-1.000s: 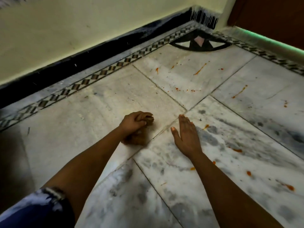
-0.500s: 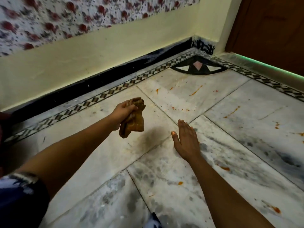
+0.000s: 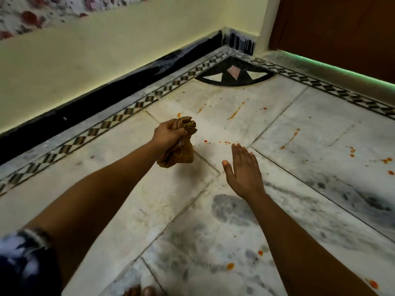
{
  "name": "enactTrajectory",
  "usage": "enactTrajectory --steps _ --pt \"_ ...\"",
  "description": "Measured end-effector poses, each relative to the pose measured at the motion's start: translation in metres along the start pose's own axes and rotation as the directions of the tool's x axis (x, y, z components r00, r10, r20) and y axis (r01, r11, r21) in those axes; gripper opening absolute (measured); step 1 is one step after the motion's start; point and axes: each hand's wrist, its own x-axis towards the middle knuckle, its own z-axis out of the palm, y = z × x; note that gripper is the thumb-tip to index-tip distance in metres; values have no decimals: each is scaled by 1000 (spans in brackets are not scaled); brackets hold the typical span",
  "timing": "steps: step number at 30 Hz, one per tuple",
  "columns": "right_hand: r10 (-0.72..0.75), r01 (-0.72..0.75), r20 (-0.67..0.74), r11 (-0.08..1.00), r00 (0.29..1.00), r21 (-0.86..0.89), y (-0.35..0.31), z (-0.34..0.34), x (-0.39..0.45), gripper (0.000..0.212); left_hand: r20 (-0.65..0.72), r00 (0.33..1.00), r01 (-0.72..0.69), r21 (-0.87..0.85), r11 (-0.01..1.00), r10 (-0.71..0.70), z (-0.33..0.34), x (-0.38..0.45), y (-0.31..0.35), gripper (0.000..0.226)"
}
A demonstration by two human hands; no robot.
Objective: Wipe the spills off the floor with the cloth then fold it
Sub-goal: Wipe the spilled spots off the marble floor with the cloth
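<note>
My left hand (image 3: 168,133) grips a bunched brown cloth (image 3: 181,152) and holds it above the white marble floor (image 3: 119,189); the cloth hangs below the fist and casts a shadow on the tile. My right hand (image 3: 243,169) is flat with straight fingers, low over the floor to the right of the cloth; whether it touches the tile is unclear. Orange spills lie ahead as a streak (image 3: 236,111) and small drops (image 3: 215,142), more streaks (image 3: 290,138) and blobs (image 3: 386,160) to the right, and blobs near me (image 3: 230,265).
A yellow wall with a black skirting (image 3: 119,92) runs along the left. A checkered border strip (image 3: 111,122) and a dark corner inlay (image 3: 235,76) edge the floor. A brown door (image 3: 333,28) above a green-lit threshold (image 3: 342,69) stands at the right. My toes (image 3: 139,291) show at the bottom.
My left hand has lifted the cloth off the floor and carried it forward. The right hand stayed flat and shifted slightly ahead. The camera tilted up toward the corner.
</note>
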Motion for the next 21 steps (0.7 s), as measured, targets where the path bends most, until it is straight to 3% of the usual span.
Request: enactTrajectory --steps 4,6,11,16,21 --pt "75 -74 21 996 997 -51 21 14 18 81 -36 998 -52 45 998 54 27 33 -17 35" --pt "111 -108 55 992 992 -64 27 25 22 76 -41 992 -109 173 979 118 34 50 -30 40" --pt "225 -221 42 971 973 -96 32 53 37 77 -17 969 -182 624 760 246 44 90 -54 37" --pt "299 -295 2 944 954 -146 44 71 55 78 94 979 -189 746 638 181 73 118 -81 57" --pt "310 -331 -139 928 941 -170 47 91 59 77 106 962 -226 830 510 253 87 131 -92 61"
